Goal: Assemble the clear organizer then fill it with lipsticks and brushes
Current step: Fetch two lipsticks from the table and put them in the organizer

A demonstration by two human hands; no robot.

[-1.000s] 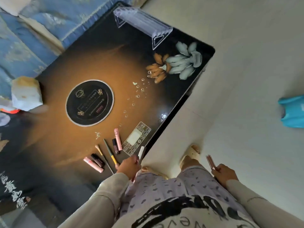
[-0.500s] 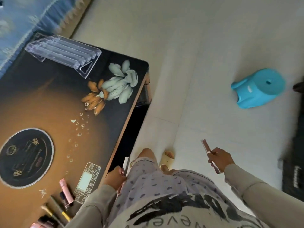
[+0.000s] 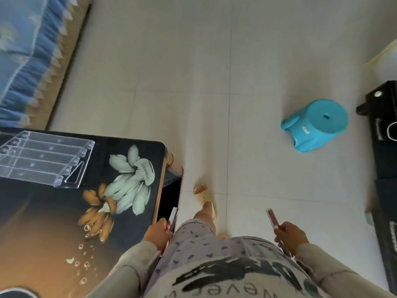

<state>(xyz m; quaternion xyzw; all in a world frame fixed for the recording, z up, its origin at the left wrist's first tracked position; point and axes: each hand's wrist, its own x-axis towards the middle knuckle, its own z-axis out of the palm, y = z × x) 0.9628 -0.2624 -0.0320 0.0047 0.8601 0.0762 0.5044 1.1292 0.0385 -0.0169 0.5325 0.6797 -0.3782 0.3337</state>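
Pale floor, dark table — left hand curls round a silver-capped tube, right hand round a pink lipstick; clear organizer sits at the table's far end — step close, one per slot.

Beige sleeves, lilac patterned shorts, lettered top, seemingly cream sandals.
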